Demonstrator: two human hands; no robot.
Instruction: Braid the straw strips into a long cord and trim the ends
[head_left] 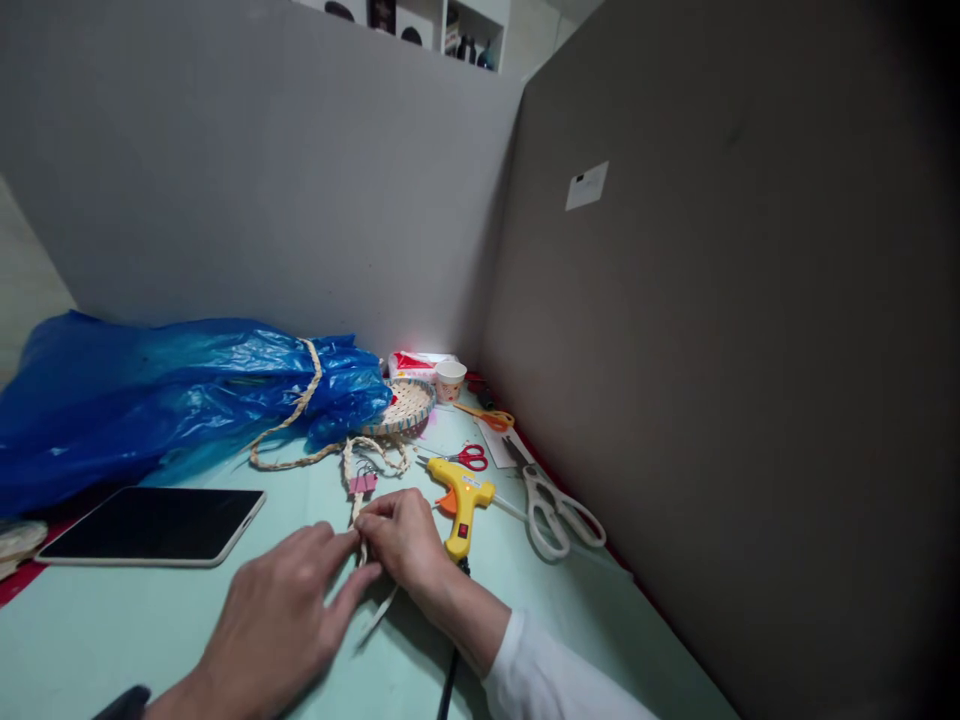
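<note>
Both of my hands meet at a pale braided cord [355,512] near the middle of the table. My right hand [405,535] pinches the braid just below a pink binder clip [363,484]. From the left, my left hand [289,605] closes its thumb and fingers on the strands beside the right fingertips. A loose strand end [379,615] hangs out below the hands. Past the clip the braid loops back toward a blue plastic bag [187,390] and lies across it. A yellow glue gun [463,500] with an orange trigger lies just right of my right hand.
A phone [154,525] lies at left. Large grey-handled scissors [555,505], red scissors [472,458] and orange scissors [491,415] lie to the right. A woven basket [411,405], a paper cup [450,380] and a red-and-white packet [416,363] stand at the back. Grey partitions [300,180] enclose the table.
</note>
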